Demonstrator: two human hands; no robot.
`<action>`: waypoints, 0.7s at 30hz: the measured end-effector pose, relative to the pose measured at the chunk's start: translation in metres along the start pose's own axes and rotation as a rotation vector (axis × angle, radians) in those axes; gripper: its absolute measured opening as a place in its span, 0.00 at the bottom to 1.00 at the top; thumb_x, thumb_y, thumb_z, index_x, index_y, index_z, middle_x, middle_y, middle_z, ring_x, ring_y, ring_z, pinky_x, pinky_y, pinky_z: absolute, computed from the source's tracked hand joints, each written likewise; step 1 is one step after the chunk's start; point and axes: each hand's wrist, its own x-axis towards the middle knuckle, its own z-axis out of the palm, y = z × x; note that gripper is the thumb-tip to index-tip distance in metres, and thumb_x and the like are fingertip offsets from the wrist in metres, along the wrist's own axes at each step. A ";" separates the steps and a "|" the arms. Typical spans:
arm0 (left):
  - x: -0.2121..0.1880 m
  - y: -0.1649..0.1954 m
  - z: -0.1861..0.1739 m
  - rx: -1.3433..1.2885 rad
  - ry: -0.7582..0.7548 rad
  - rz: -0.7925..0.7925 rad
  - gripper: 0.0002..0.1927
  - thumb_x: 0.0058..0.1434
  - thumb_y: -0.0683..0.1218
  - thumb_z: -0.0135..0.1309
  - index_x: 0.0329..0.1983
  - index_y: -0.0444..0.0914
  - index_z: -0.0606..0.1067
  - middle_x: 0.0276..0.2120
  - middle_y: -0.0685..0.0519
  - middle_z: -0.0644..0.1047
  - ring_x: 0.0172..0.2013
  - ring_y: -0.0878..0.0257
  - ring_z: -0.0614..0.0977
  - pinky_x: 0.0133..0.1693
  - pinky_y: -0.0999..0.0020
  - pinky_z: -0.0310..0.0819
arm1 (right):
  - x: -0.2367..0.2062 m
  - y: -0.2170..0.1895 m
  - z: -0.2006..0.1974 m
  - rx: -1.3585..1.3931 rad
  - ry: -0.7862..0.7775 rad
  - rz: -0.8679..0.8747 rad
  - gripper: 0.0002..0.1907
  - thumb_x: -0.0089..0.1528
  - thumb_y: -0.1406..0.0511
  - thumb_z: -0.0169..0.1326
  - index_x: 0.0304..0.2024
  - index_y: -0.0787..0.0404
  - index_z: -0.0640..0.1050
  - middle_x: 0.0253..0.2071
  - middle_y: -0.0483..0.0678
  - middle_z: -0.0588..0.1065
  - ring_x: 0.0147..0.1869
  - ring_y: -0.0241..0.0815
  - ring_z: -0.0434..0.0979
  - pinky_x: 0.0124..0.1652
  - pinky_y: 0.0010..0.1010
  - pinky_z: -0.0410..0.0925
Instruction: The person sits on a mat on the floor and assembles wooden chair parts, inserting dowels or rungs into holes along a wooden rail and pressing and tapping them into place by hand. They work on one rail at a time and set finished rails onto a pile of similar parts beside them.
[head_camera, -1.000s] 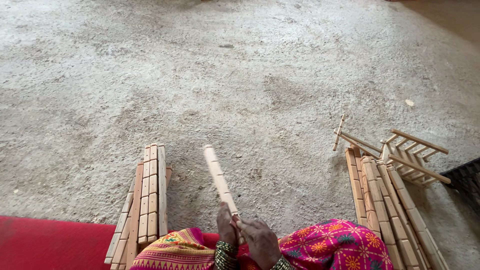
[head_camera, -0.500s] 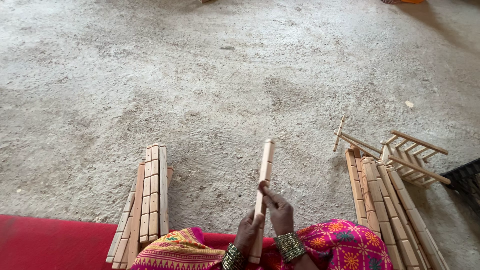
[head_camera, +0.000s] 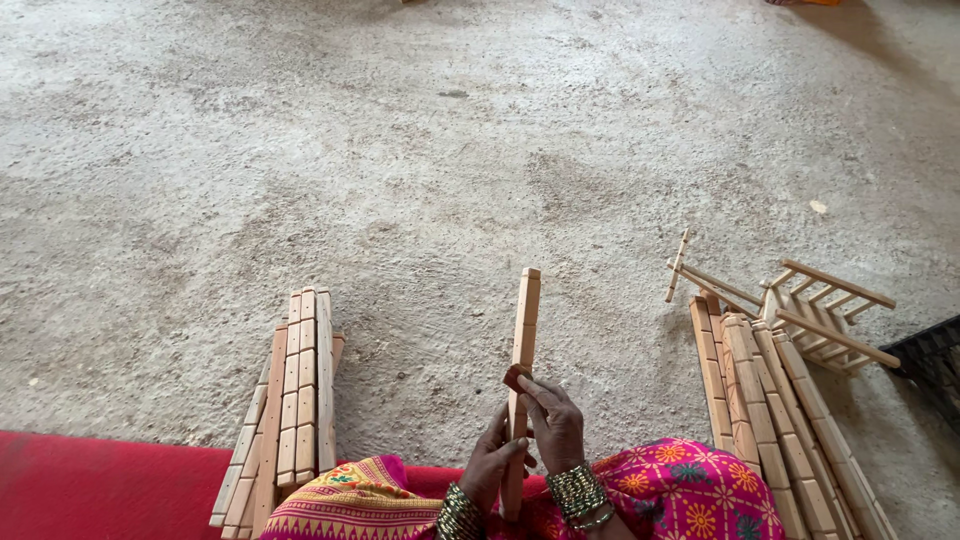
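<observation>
A long pale wooden stick (head_camera: 524, 320) with small holes along it points away from me, held near its lower end. My left hand (head_camera: 490, 462) grips it from the left side. My right hand (head_camera: 553, 422) presses a small reddish-brown piece (head_camera: 516, 376) against the stick's face with the fingertips. Both wrists wear metal bangles. My lap is covered by bright pink and yellow patterned cloth (head_camera: 690, 490).
A pile of similar wooden sticks (head_camera: 290, 400) lies to my left, partly on a red mat (head_camera: 100, 490). Another pile (head_camera: 770, 420) lies to my right, with ladder-like wooden frames (head_camera: 810, 310) behind it. A dark crate edge (head_camera: 935, 365) shows at far right. The floor is rough concrete.
The stick swung from leaning left to nearly straight ahead and slightly right. My right hand moved up onto its face with the small brown piece.
</observation>
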 end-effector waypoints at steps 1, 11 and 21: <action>-0.001 0.003 -0.001 -0.003 -0.016 -0.001 0.38 0.62 0.40 0.52 0.75 0.46 0.55 0.46 0.46 0.78 0.32 0.63 0.81 0.34 0.68 0.81 | 0.006 0.007 0.004 -0.080 0.019 -0.051 0.13 0.62 0.65 0.56 0.50 0.55 0.81 0.45 0.51 0.81 0.42 0.40 0.83 0.35 0.27 0.80; -0.004 -0.003 -0.010 -0.056 -0.334 -0.082 0.40 0.62 0.37 0.52 0.77 0.39 0.53 0.45 0.46 0.79 0.38 0.61 0.82 0.44 0.68 0.80 | 0.135 0.045 -0.047 -0.416 0.336 -0.078 0.09 0.67 0.63 0.56 0.37 0.61 0.82 0.37 0.51 0.80 0.30 0.38 0.79 0.22 0.23 0.73; -0.003 -0.007 -0.010 -0.094 -0.272 -0.052 0.37 0.63 0.38 0.52 0.76 0.38 0.55 0.46 0.46 0.78 0.36 0.61 0.81 0.41 0.67 0.81 | 0.099 0.006 -0.046 0.254 0.216 0.288 0.09 0.65 0.65 0.56 0.46 0.59 0.81 0.36 0.47 0.82 0.30 0.32 0.78 0.26 0.19 0.73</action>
